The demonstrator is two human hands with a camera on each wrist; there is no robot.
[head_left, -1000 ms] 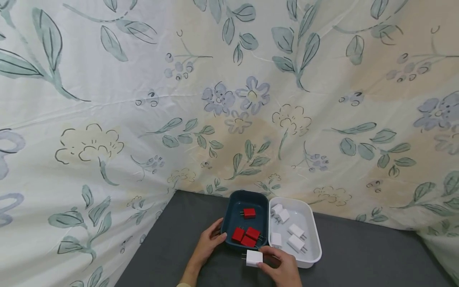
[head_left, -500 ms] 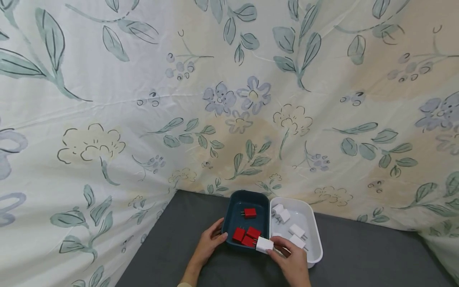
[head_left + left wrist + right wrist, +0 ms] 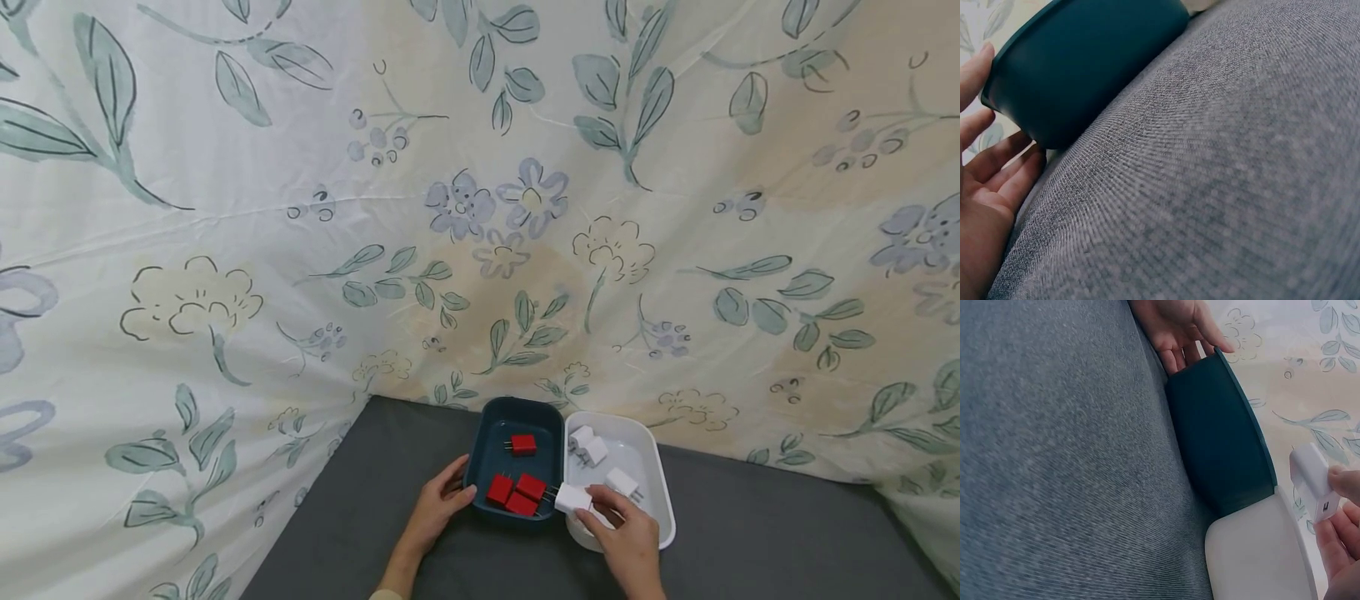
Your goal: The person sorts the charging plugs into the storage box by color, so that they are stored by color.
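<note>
In the head view my right hand (image 3: 628,530) pinches a white USB wall charger (image 3: 573,498) between thumb and fingers, its prongs pointing left. The charger is over the near left corner of the white bin (image 3: 666,500), beside the dark teal bin. Its port end faces the camera in the right wrist view, where the charger (image 3: 1314,481) is above the rims. My left hand (image 3: 441,502) holds the teal bin (image 3: 480,433) at its near left corner, thumb at the rim and fingers along the outer wall (image 3: 1079,69). Several red chargers (image 3: 522,445) lie in the teal bin.
Several white chargers (image 3: 621,482) lie in the white bin, some hidden behind my right hand. Both bins stand side by side on a dark grey cloth-covered table (image 3: 757,525). A floral curtain (image 3: 480,333) hangs behind the far edge of the table.
My right hand has moved right and farther from me with the white charger, from in front of the teal bin to over the white bin. My left hand has stayed at the teal bin.
</note>
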